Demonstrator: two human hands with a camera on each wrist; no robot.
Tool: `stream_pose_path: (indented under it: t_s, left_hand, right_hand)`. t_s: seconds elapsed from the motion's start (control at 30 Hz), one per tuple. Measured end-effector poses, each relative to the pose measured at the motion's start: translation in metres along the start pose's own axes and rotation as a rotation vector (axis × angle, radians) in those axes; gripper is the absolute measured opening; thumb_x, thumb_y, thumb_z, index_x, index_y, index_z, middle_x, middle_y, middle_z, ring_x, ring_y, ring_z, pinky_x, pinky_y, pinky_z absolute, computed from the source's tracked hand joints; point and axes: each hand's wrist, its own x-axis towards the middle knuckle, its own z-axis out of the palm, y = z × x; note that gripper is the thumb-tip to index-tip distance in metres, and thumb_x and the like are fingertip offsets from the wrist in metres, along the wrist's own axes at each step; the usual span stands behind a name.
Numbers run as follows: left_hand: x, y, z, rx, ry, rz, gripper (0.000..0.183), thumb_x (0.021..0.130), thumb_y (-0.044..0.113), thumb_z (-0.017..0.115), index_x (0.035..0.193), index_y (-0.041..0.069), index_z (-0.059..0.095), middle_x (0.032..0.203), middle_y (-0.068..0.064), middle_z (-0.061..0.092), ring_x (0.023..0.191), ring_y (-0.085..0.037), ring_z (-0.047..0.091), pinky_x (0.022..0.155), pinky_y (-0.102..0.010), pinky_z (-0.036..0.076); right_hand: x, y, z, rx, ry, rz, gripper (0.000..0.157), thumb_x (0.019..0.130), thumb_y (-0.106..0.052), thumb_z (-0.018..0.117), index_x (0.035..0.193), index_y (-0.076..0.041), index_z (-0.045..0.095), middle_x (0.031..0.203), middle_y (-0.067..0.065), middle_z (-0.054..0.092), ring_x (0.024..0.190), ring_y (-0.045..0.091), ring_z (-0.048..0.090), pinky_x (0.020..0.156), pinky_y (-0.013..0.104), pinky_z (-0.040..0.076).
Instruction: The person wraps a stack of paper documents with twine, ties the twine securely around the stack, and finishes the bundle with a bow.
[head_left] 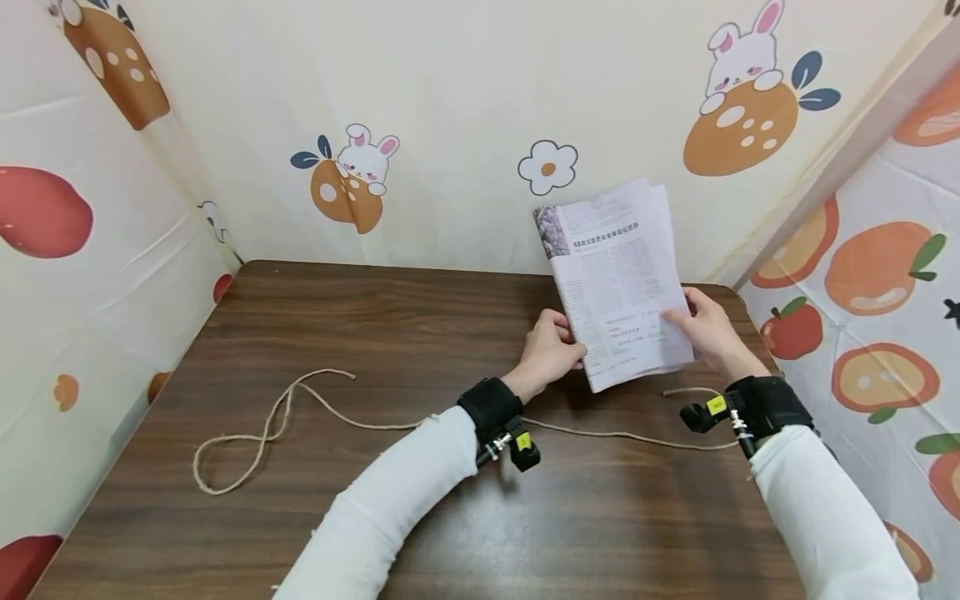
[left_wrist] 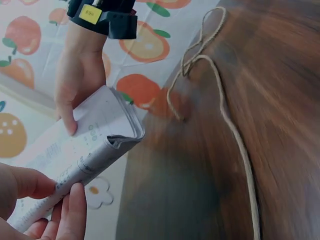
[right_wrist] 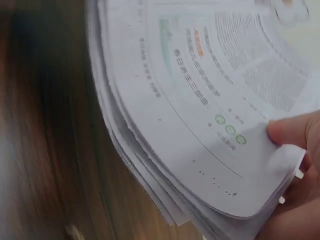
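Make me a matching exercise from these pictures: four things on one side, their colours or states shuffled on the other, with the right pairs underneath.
Things
1. Newspaper
2. Rope
3. Tabletop
4. Sleeves

Colours or states
A. Dark brown, wood-grained
B. White, worn by the person
C. Held by the left hand and right hand
D. Tan, looped near one end

Pairs
1-C, 2-D, 3-A, 4-B

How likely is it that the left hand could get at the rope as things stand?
Probably not right away: the left hand grips the newspaper. Otherwise the way looks free; the rope lies on the table, its loop uncovered.
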Motion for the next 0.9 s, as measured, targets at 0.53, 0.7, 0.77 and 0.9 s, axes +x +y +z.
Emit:
stream_pose_path:
  t_s: [0.53, 0.7, 0.77, 0.9]
  left_hand:
    - [-0.048, -0.014, -0.106, 0.031, -0.142, -0.094, 0.037, 0.078, -0.006, 0.057, 0.110, -0.002, 0.042, 0.091, -0.016, 0.055, 0.066, -0.020, 0.060, 0.068, -0.042, 0.054]
    - [-0.064, -0.023, -0.129, 0.027, -0.174, -0.118, 0.035, 0.078, -0.007, 0.056, 0.110, -0.002, 0.042, 0.090, -0.015, 0.057, 0.065, -0.019, 0.059, 0.063, -0.038, 0.054]
    - [-0.072, -0.027, -0.136, 0.029, -0.191, -0.129, 0.035, 0.078, -0.007, 0.056, 0.110, -0.003, 0.042, 0.089, -0.015, 0.058, 0.065, -0.018, 0.059, 0.064, -0.039, 0.054]
    - [-0.088, -0.037, -0.147, 0.044, -0.217, -0.144, 0.035, 0.078, -0.007, 0.056, 0.110, -0.003, 0.042, 0.089, -0.016, 0.058, 0.066, -0.018, 0.060, 0.063, -0.038, 0.054]
  right_hand:
    - [-0.042, -0.042, 0.079, 0.078, -0.110, -0.004, 0.041, 0.093, -0.016, 0.051, 0.128, 0.002, 0.040, 0.112, 0.018, 0.048, 0.087, 0.021, 0.051, 0.069, 0.030, 0.044]
    - [-0.059, -0.046, 0.096, 0.082, -0.152, 0.021, 0.041, 0.093, -0.016, 0.052, 0.126, 0.004, 0.040, 0.111, 0.019, 0.049, 0.089, 0.023, 0.052, 0.069, 0.029, 0.045]
    - [-0.067, -0.047, 0.104, 0.065, -0.159, 0.032, 0.040, 0.092, -0.017, 0.052, 0.124, 0.004, 0.040, 0.111, 0.019, 0.050, 0.089, 0.022, 0.053, 0.069, 0.028, 0.045]
    - [-0.081, -0.047, 0.117, 0.036, -0.174, 0.042, 0.039, 0.091, -0.018, 0.054, 0.121, 0.005, 0.042, 0.105, 0.018, 0.053, 0.084, 0.019, 0.054, 0.068, 0.027, 0.044]
